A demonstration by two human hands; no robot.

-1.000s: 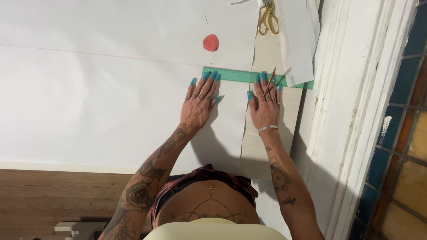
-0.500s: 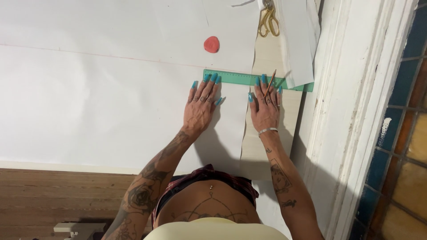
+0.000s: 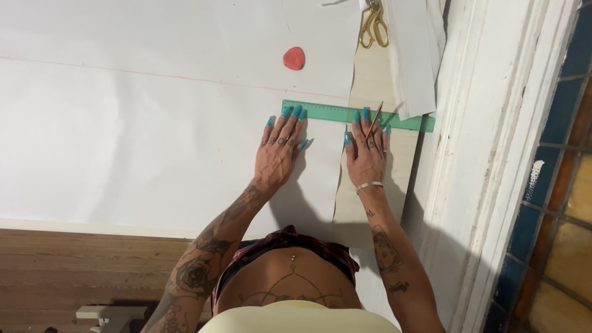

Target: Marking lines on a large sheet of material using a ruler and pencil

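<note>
A single camera sits on the person's head and looks almost straight down, so the person's own torso fills the near edge of the frame and both forearms run up from there toward the middle. The view faces a large white paper sheet [image 3: 123, 135] spread flat, which takes up the left and far part of the picture. The left hand [image 3: 279, 148] and right hand [image 3: 367, 151] lie near the centre, at arm's length from the lens. To the right the view takes in a white painted frame [image 3: 493, 154] and tiled floor. There is no second view to compare with.
</note>
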